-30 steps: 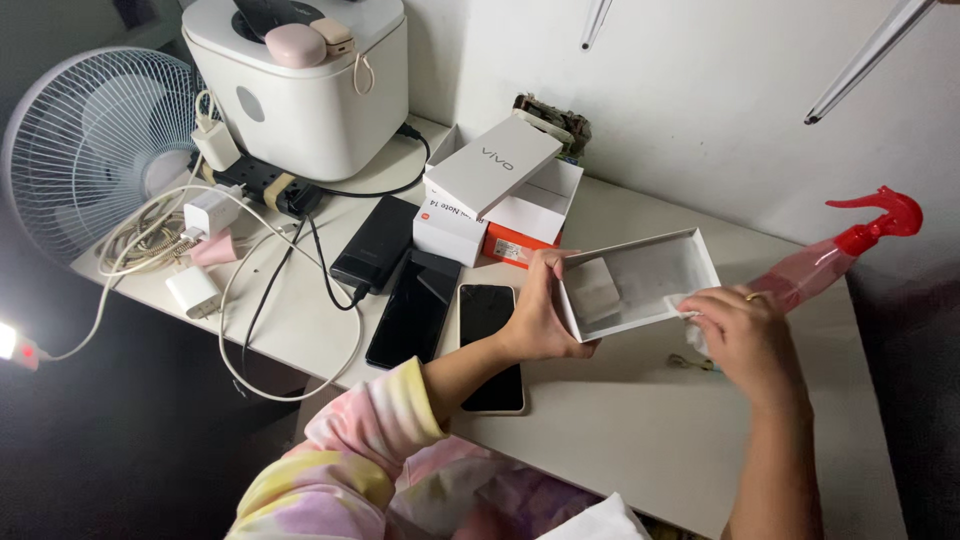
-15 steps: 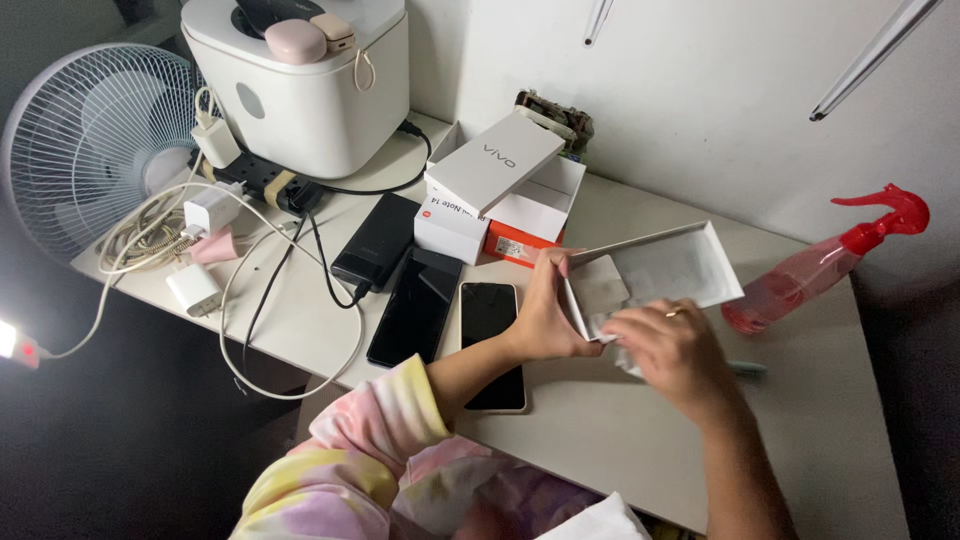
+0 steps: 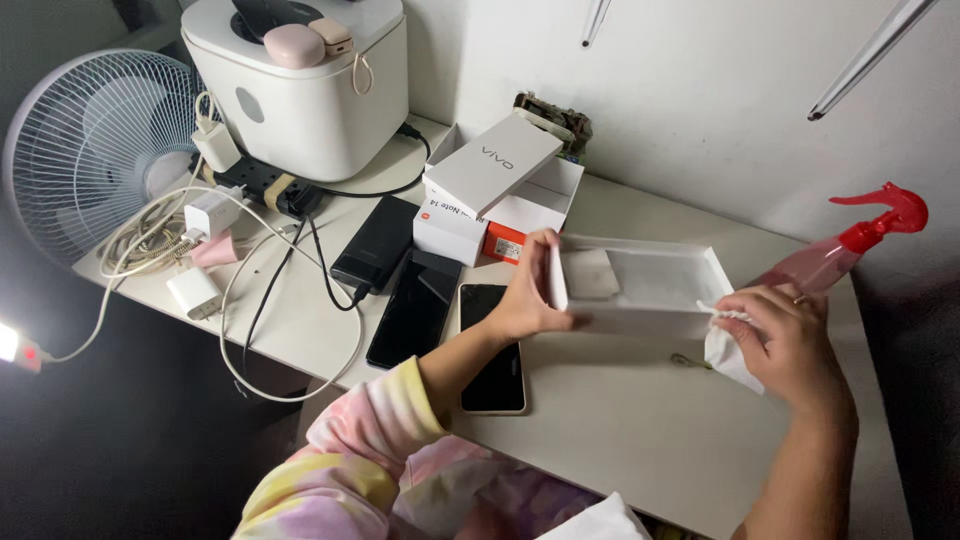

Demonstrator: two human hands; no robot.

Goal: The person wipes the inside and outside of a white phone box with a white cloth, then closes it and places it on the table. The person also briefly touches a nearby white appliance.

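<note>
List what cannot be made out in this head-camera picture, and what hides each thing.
- Head view: lower part of the black-screened phone, hidden by the left forearm.
- Head view: red-topped pink spray bottle's base, behind the right hand.
- Head view: small metal item under the open white cardboard box, too small to identify.

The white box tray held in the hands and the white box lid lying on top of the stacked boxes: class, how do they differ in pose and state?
The white box tray is held off the table, left hand at one end, open side showing; the right hand presses a white cloth to its other end.
The white box lid rests untouched, closed face up, askew on the stacked boxes.
Both are white and rectangular.
</note>
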